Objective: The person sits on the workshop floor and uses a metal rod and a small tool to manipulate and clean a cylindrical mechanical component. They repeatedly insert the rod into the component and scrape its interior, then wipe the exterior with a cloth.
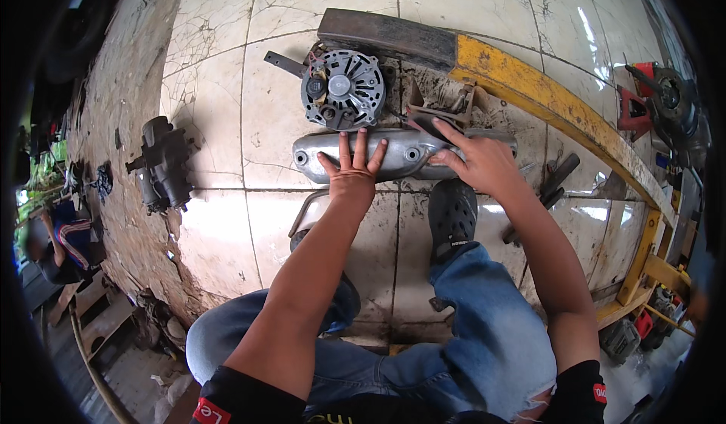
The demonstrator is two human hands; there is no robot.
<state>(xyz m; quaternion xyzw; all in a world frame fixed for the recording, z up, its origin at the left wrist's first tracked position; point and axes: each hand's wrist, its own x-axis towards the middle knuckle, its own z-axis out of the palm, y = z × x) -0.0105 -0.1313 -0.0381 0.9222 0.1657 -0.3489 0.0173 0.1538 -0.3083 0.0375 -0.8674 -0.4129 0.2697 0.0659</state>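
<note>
A silver metal cover with bolt holes lies crosswise on the tiles in front of me. My left hand rests on it with the fingers spread flat. My right hand is closed on a thin dark pad at the cover's right part, its thumb low over the metal. An alternator with exposed vents sits just beyond the cover. Behind the pad is a grimy metal bracket, partly hidden.
A yellow-and-black steel beam arches past the work. A dark metal component lies left, dark bars right, a red stand far right. My shod foot is below the cover. Another person is at the far left.
</note>
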